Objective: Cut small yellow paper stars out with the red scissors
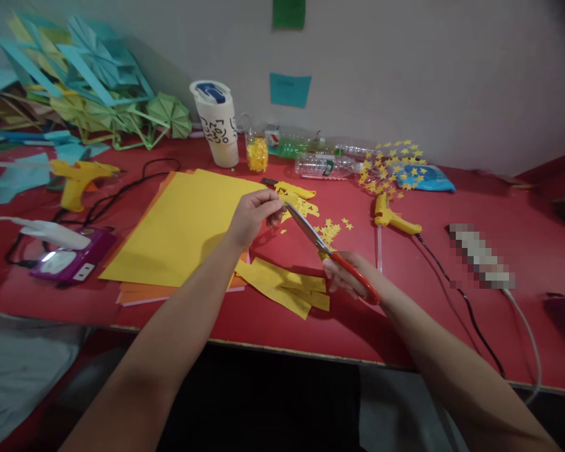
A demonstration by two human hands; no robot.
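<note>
Gripping the scissors (306,223) with my right hand (351,276), from way over at my end of the feed, and they're just off the right edge of the yellow sheet (179,232), blades angled back toward it and looking pretty much together. My left hand (252,216) is over the sheet's right edge, thumb and fingers pinched together right by the blade tips. If there's a bit of paper in that pinch, it's too small for me to make out.

Everything else I'll place by that sheet. Some yellow strips (282,285) lie at its near right corner, overlapping each other. Off its right side I've got scraps (311,209), a cutter (297,189) and a little heap of stars (330,232), then a glue gun (398,223) further right. Another glue gun (78,182) sits left of the sheet, with a purple power strip (94,251) nearer me. Orange paper (141,294) pokes out from underneath. Behind it there's a white tumbler (214,119) next to a cup of yellow bits (257,154), plus clear bottles (322,164) lying behind and to the right.
</note>
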